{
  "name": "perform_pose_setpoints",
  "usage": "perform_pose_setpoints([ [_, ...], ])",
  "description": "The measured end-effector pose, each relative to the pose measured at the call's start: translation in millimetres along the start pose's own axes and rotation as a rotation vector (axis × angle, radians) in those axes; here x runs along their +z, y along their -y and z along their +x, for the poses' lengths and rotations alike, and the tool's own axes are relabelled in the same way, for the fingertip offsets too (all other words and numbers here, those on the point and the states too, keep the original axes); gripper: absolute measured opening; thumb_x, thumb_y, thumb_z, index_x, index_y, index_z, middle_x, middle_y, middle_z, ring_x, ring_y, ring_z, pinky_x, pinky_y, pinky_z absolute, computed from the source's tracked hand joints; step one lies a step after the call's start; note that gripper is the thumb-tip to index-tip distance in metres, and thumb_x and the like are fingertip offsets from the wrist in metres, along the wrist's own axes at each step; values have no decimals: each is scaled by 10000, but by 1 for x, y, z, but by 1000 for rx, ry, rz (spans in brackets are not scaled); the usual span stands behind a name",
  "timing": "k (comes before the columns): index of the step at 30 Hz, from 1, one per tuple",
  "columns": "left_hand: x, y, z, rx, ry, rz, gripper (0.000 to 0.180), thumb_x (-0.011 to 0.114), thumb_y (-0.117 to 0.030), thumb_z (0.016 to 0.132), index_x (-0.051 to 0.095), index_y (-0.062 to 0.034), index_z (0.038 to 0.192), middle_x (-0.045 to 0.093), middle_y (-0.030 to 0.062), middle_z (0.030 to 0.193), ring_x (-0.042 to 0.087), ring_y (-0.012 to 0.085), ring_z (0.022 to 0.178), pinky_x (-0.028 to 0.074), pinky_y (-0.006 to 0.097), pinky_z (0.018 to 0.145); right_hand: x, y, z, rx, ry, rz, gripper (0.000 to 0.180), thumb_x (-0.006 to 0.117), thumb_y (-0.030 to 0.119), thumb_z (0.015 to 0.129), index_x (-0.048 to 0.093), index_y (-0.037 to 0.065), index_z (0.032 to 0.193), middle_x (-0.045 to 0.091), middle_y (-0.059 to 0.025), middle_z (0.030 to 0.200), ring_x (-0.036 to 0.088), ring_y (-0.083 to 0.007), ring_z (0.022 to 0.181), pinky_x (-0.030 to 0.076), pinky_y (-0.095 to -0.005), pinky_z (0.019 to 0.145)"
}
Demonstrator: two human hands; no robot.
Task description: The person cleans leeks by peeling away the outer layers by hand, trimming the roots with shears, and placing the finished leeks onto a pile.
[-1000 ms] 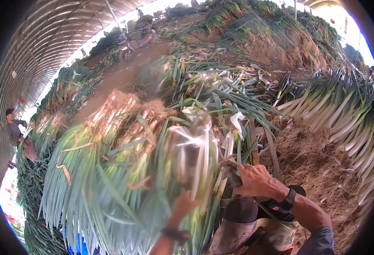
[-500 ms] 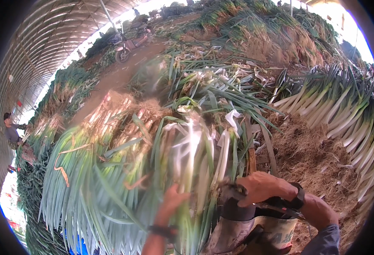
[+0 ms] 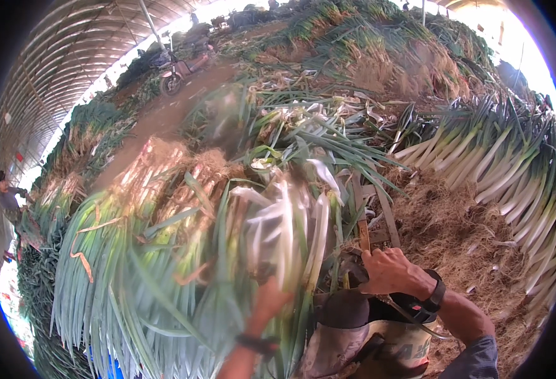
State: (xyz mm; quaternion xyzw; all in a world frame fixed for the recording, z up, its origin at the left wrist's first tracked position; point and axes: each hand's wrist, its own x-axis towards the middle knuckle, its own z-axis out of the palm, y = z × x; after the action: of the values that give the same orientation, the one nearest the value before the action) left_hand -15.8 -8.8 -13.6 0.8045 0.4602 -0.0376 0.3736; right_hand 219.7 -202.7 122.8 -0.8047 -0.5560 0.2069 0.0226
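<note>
Right hand (image 3: 393, 273): fingers curl round a dark tool (image 3: 356, 273). Left hand (image 3: 269, 298) blurred at the near leeks (image 3: 285, 243); finger opening and hold can't be told. Leeks run onward, pale ends away; likely best steadied lightly, unbruised. Farther right, white-shafted stalks (image 3: 512, 177) fan out.

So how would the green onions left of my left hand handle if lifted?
The green onions would probably flop where the long leaves hang down. Their pale stalks look straight, so likely stiffer. The matted roots may cling together.
</note>
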Motion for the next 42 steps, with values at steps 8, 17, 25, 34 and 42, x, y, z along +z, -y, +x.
perform_pose_setpoints([
  [8, 27, 4, 7, 48, -131, 89, 709, 748, -590, 729, 580, 32, 1025, 688, 280, 940, 681, 436, 901, 543, 468, 795, 68, -23, 48, -312, -117, -146, 428, 696, 297, 756, 589, -68, 952, 666, -250, 909, 675, -350, 839, 524, -415, 743],
  [17, 15, 0, 15, 62, -14, -69, 595, 720, -520, 779, 673, -46, 1136, 713, 216, 984, 699, 341, 931, 530, 422, 784, 87, 17, 103, -172, -153, 829, 387, 707, 239, 820, 613, -111, 956, 689, -226, 840, 711, -280, 780, 563, -385, 669],
  [25, -5, -1, 15, -1, 14, -257, 418, 794, -328, 712, 727, -35, 1003, 717, 121, 829, 674, 224, 731, 519, 359, 692, 115, 9, 128, 37, 39, 934, 319, 738, 121, 794, 640, -95, 1007, 691, -148, 828, 692, -180, 634, 549, -301, 487],
  [34, -80, -24, -23, 27, -83, -229, 535, 809, -169, 644, 670, 6, 1130, 722, 112, 1000, 678, 202, 873, 531, 316, 806, 77, 1, 108, -280, -99, 1427, 280, 676, 216, 871, 648, -13, 1030, 669, -71, 854, 674, -162, 704, 548, -288, 618],
  [42, -102, -58, -44, 137, -174, -155, 509, 782, -139, 667, 668, 3, 1142, 721, 130, 1004, 678, 209, 886, 535, 327, 801, 28, 36, 81, -342, -50, 1320, 267, 521, -13, 900, 660, 28, 1125, 629, -102, 1000, 546, -142, 628, 486, -277, 568],
])
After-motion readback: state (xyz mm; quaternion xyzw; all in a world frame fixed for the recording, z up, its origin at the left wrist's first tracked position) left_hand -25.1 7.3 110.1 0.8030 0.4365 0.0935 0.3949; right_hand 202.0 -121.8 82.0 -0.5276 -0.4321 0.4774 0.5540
